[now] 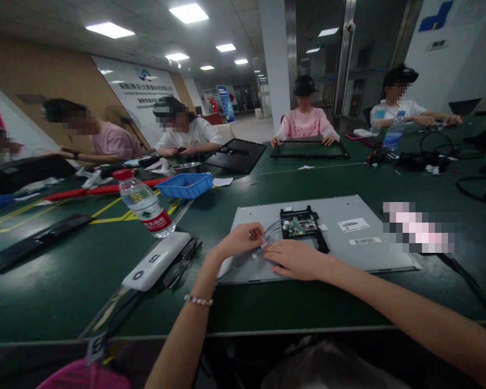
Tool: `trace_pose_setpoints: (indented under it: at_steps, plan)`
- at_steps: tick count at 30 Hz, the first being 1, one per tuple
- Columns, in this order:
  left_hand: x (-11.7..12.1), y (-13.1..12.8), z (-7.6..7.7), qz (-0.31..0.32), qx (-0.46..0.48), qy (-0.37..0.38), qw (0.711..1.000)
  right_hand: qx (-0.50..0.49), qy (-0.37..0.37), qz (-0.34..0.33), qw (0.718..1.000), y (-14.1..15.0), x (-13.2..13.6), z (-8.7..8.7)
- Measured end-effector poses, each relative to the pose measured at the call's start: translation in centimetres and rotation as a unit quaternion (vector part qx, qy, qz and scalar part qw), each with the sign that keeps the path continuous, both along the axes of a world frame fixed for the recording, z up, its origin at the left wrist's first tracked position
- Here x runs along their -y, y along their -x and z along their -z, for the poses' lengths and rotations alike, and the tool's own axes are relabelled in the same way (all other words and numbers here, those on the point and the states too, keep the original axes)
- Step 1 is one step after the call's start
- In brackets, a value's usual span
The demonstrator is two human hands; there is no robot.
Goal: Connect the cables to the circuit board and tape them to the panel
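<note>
The grey panel (332, 243) lies flat on the near part of the green worktop (243, 186), with two paper labels (353, 225) on its right half. The black frame (323, 241), holding a green circuit board (298, 226), rests on the panel's middle. Thin cables (272, 229) extend leftward from the frame towards the left hand (243, 239), whose fingers are curled beside a small white piece (263, 244) (whether they pinch it cannot be told). The right hand (295, 259) lies palm down over the panel, fingers pointing left, its fingertips close to the same piece; its grip, too, cannot be told.

Left of the panel are a pair of glasses (181, 263), a white box-shaped device (157, 261) and, just beyond it, a red-capped bottle (146, 208). A blue tray (185, 186) stands farther off. At right lies a pink and black object (419, 229), blurred. On the far side, a person in pink (305, 123) has both hands at a dark rectangular frame (310, 156).
</note>
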State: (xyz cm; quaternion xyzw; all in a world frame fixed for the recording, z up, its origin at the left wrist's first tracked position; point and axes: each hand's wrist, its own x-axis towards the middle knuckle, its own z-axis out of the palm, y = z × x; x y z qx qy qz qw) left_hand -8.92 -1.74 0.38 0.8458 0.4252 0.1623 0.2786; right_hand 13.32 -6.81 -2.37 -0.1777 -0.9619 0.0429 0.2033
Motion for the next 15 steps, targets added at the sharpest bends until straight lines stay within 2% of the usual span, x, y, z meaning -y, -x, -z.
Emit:
trace_pose_setpoints:
  at_steps: [4,9,15]
  plan:
    - [-0.3,0.3,0.7,0.014,-0.014,0.005,1.0,0.005,-0.005,0.012,1.0,0.1,0.3,0.1]
    - [-0.5,0.5,0.8,0.02,-0.029,0.005,0.999,0.008,-0.016,0.028,0.999,0.3,0.8,0.2]
    - [-1.2,1.1,1.4,0.016,-0.014,-0.031,0.999,0.021,-0.012,0.042,0.999,0.3,1.2,-0.1]
